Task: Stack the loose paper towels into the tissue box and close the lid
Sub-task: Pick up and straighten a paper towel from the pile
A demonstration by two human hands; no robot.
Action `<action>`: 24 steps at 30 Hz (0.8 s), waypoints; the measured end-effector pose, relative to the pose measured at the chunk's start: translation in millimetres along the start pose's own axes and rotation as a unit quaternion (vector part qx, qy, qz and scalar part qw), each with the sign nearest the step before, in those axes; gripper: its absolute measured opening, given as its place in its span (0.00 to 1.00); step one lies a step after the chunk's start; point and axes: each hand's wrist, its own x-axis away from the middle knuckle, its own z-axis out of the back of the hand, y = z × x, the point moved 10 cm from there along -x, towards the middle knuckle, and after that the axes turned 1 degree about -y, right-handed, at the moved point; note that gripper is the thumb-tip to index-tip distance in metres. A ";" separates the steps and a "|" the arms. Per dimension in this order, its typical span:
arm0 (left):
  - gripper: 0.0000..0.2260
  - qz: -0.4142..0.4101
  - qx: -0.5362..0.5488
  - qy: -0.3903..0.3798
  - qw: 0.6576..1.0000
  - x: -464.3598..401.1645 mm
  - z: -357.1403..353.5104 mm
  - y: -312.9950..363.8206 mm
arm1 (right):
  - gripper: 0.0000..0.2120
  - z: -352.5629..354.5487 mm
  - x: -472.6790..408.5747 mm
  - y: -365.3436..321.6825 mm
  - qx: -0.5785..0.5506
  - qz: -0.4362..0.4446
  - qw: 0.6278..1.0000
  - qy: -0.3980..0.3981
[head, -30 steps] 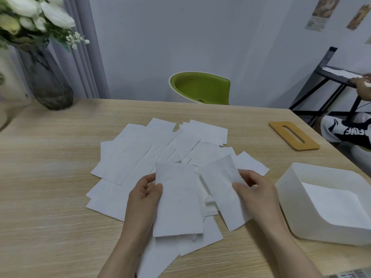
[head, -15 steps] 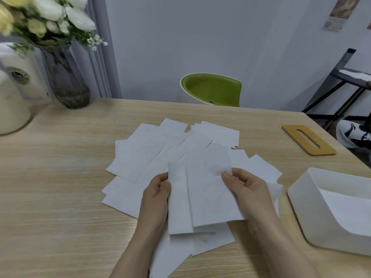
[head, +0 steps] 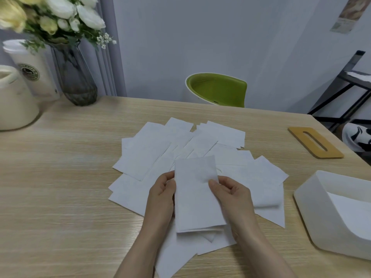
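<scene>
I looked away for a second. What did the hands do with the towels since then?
The right hand brought its white paper towel leftward onto the left hand's towel; both now hold one aligned stack. The open white plastic tissue box and wooden slotted lid stayed put.

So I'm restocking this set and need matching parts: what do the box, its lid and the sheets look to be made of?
The tissue box looks like matte, slightly translucent white plastic, with rounded moulded corners. The lid, lying apart on the table, seems to be wood or bamboo, tan and flat with a cut slot. The paper towels look like thin soft paper; the stack held by both hands bends limply.
</scene>
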 end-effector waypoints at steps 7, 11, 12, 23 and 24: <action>0.10 -0.006 0.008 -0.006 1.000 0.1 -1.3 0.5 | 0.07 -1.6 0.7 5.8 0.008 0.002 1.000 0.002; 0.09 -0.014 0.014 -0.025 0.999 1.5 -4.9 1.2 | 0.06 -1.9 0.9 6.6 0.012 0.008 1.000 0.004; 0.10 -0.014 0.014 -0.023 1.000 1.3 -4.2 0.5 | 0.05 -1.1 1.0 6.3 0.018 0.010 1.000 0.007; 0.11 -0.032 0.025 0.018 0.999 7.2 -3.0 14.4 | 0.30 -2.6 22.1 -2.8 0.190 0.087 0.978 -0.016; 0.11 -0.036 0.029 0.016 0.999 9.1 -6.1 16.2 | 0.30 -5.9 23.5 -0.9 0.189 0.080 0.978 -0.033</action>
